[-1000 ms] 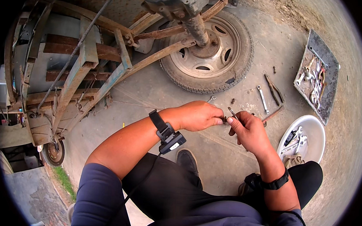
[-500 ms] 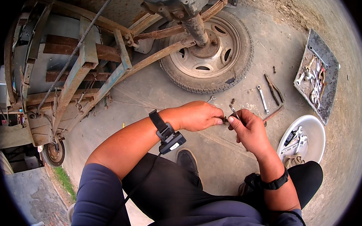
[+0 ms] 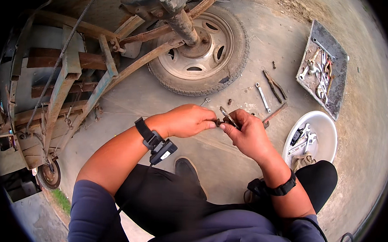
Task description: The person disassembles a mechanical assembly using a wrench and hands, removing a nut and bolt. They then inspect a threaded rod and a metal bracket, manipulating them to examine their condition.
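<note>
My left hand (image 3: 186,120) is closed with its thumb and fingertips on a small dark bolt-like piece (image 3: 217,123). My right hand (image 3: 250,133) grips a slim metal tool (image 3: 227,115) angled up to the left, touching or very close to that piece; its exact type is hard to make out. Beyond my hands on the concrete lie a small rusty bolt (image 3: 229,101), a combination wrench (image 3: 263,96), black-handled pliers (image 3: 274,86) and a rusty bar-like tool (image 3: 274,114). Another wrench (image 3: 206,101) lies partly behind my left hand.
A rusty vehicle frame (image 3: 64,92) fills the left, with an axle (image 3: 181,26) running to a large wheel (image 3: 193,89) ahead. At right are a metal tray (image 3: 337,102) of wrenches and a white basin (image 3: 330,150) holding tools and cloth. My black-clad knees are below.
The whole view has shifted, so scene and hands sit further left and slightly higher in the picture. My hands remain together on the small piece, with the tool slightly more visible.
</note>
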`<state>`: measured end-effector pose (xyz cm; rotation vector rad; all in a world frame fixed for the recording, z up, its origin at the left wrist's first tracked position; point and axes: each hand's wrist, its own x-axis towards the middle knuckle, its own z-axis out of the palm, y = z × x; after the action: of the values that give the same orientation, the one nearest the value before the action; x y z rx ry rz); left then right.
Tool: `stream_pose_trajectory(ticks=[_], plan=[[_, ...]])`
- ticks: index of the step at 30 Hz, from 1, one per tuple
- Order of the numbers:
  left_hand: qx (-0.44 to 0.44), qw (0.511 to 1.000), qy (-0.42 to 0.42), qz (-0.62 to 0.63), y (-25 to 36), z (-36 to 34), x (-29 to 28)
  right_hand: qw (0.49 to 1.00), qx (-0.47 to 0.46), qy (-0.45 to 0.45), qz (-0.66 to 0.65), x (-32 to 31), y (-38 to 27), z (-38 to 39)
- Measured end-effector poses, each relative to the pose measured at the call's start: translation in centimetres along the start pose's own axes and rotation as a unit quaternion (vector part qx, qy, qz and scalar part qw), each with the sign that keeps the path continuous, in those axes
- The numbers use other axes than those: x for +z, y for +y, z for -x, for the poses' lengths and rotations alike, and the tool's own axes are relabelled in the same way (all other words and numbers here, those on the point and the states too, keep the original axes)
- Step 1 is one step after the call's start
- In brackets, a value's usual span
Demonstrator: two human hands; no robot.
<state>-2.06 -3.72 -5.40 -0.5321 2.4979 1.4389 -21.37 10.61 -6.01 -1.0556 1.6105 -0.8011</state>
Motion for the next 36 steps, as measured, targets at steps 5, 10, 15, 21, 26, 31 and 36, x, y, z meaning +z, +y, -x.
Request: stream_pose_trajectory(ticks=[5, 10, 15, 21, 26, 31, 36], plan=[[-0.002, 1.000, 0.016, 0.000, -0.2, 0.1, 0.1, 0.991, -0.117, 0.066, 0.016, 0.7, 0.0, 0.2], [0.004, 1.000, 0.010, 0.001, 0.0, -0.1, 0.0, 0.998, 0.057, -0.025, -0.020, -0.3, -0.4, -0.2], [0.010, 1.000, 0.019, 0.002, -0.2, -0.2, 0.1, 0.989, -0.137, 0.063, 0.008, 0.5, 0.9, -0.1], [0.015, 1.000, 0.019, 0.008, -0.1, -0.1, 0.0, 0.995, 0.088, -0.043, -0.030, -0.4, -0.3, -0.4], [0.006, 1.000, 0.015, -0.002, -0.2, -0.2, 0.0, 0.994, -0.102, 0.033, 0.008, 0.1, 0.9, -0.1], [0.002, 1.000, 0.013, -0.003, 0.2, -0.1, -0.2, 0.997, -0.015, 0.001, -0.081, 0.0, -0.3, 0.0], [0.009, 1.000, 0.021, -0.008, -0.2, -0.1, 0.1, 0.998, -0.048, 0.004, -0.039, 0.0, 0.4, -0.1]])
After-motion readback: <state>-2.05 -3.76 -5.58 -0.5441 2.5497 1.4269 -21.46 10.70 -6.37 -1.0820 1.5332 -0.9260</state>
